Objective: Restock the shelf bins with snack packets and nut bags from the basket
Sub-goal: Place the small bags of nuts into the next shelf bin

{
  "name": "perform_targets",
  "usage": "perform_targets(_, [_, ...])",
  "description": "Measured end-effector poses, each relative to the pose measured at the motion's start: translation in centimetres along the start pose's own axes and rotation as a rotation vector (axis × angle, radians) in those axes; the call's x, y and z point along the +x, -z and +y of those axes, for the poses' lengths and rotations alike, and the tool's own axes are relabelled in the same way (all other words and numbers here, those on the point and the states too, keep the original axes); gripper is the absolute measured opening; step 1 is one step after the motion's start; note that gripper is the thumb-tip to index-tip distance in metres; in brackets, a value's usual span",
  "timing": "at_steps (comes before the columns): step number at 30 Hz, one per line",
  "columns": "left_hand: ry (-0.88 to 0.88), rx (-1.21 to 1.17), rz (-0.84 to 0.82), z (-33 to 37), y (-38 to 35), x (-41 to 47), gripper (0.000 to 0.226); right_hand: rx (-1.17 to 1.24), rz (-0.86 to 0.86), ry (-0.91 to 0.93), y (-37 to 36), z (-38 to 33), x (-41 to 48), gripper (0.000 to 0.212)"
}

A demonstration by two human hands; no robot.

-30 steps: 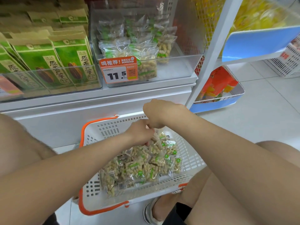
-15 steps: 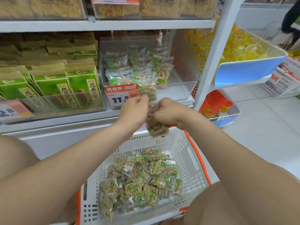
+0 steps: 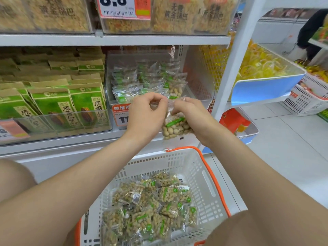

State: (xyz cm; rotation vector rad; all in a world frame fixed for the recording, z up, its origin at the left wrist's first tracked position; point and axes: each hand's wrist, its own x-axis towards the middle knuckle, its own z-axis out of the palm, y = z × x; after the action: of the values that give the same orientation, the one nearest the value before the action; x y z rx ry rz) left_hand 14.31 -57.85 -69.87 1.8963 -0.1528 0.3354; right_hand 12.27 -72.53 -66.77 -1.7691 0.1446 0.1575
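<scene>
My left hand (image 3: 146, 113) and right hand (image 3: 189, 112) both pinch the clear top of one nut bag (image 3: 174, 127). It hangs at the shelf's front edge, just before the clear bin (image 3: 196, 72) and above the basket (image 3: 177, 162). I'm mid-transfer. Next, I judge, it must clear the bin's front lip and settle beside the bags inside.

A white and orange price tag (image 3: 122, 8) with a barcode on the top shelf reads 8.8, and the yellow packets (image 3: 175, 15) on either side of it carry 黄金锅巴. On the shelf below, the green packets (image 3: 87, 107) at left are printed 原香, and a tag (image 3: 10, 130) at the far left edge shows an 8. The orange tag (image 3: 119, 113) on the clear bin (image 3: 198, 82) reads 鸣推荐 above 11, the rest covered.
</scene>
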Motion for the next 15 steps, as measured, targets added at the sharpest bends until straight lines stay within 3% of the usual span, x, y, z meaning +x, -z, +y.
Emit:
perform_targets(1, [-0.045, 0.024, 0.000, 0.1, 0.2, 0.3, 0.013, -0.035, -0.023, 0.020, 0.1, -0.2, 0.0, 0.006])
perform_targets(3, [-0.150, 0.115, 0.003, 0.6, 0.6, 1.0, 0.013, -0.099, -0.011, 0.061, 0.5, -0.5, 0.3, 0.023])
perform_targets(6, [-0.281, 0.240, 0.010, 1.0, 1.0, 2.0, 0.017, -0.111, 0.206, 0.242, 1.3, -0.5, 1.7, 0.043])
perform_targets(9, [-0.358, 0.428, -0.066, 1.1, 1.3, 2.8, 0.039, -0.249, 0.391, 0.491, 2.1, -0.3, 3.4, 0.036])
perform_targets(15, [-0.225, 0.713, -0.342, 1.8, 1.8, 4.3, 0.082, -0.296, 0.452, 0.599, 2.7, -0.6, 6.3, 0.031])
